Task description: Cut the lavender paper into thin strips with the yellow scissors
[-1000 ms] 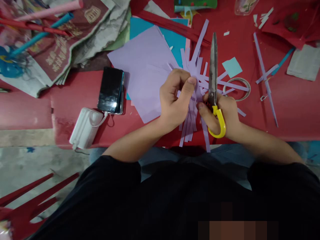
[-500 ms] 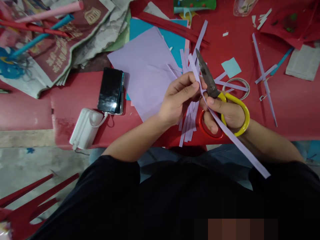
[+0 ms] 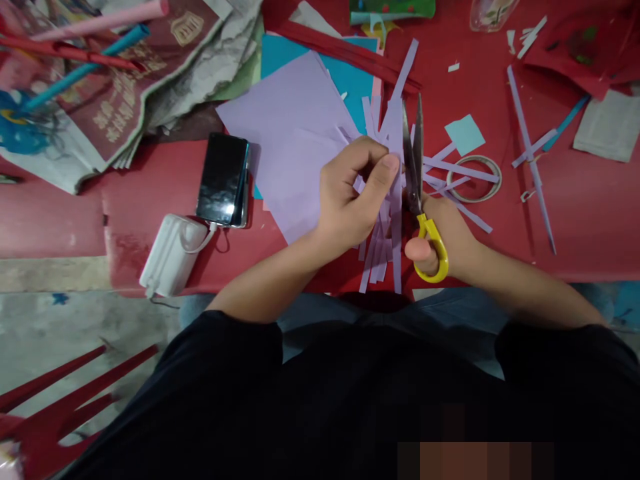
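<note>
My left hand is closed, pinching a bundle of lilac paper strips between thumb and fingers above the red table. The strips hang down toward the table's near edge and fan upward past my fingers. My right hand grips scissors with yellow handles; the dark blades point away from me, right beside the strips and nearly closed. A large lilac paper sheet lies just left of my left hand, over a blue sheet.
A black phone and a white power bank lie at the left near the table edge. Newspapers with rolled paper sticks fill the far left. A tape ring, loose lilac strips and a blue square lie at the right.
The scissors swung from slanting left, handles spread, to pointing straight away with blades together. The long strip that crossed my right hand toward my lap now hangs with the bundle.
</note>
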Available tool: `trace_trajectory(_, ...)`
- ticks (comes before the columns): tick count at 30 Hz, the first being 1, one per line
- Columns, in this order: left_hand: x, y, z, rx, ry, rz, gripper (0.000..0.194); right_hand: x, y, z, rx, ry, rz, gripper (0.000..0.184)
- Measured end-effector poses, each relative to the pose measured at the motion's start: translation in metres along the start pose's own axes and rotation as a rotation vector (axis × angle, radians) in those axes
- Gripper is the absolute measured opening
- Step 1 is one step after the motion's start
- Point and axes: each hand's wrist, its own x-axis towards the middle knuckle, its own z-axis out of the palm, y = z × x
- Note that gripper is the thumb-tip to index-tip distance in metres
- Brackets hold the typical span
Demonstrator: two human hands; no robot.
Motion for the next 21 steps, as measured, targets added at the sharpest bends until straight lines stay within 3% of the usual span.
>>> trace_trajectory(9, -0.004, -0.004, 0.001, 0.075, 0.007, 0.113, 0.048, -0.003, 0.003, 0.005, -0.137, -0.057, -0.03, 0.098)
trace_trajectory(15, -0.008, -0.004, 0.004, 0.078, 0.025, 0.001, 0.048, -0.004, 0.003, 0.005, -0.167, -0.064, -0.038, 0.101)
trace_trajectory(19, -0.007, -0.01, 0.006, 0.135, 0.057, 0.257, 0.044, -0.005, 0.003, 0.006, -0.184, -0.063, -0.026, 0.104)
trace_trajectory(21, -0.007, -0.01, 0.005, 0.169, 0.068, 0.279, 0.046, -0.005, 0.003, 0.006, -0.188, -0.057, -0.015, 0.105)
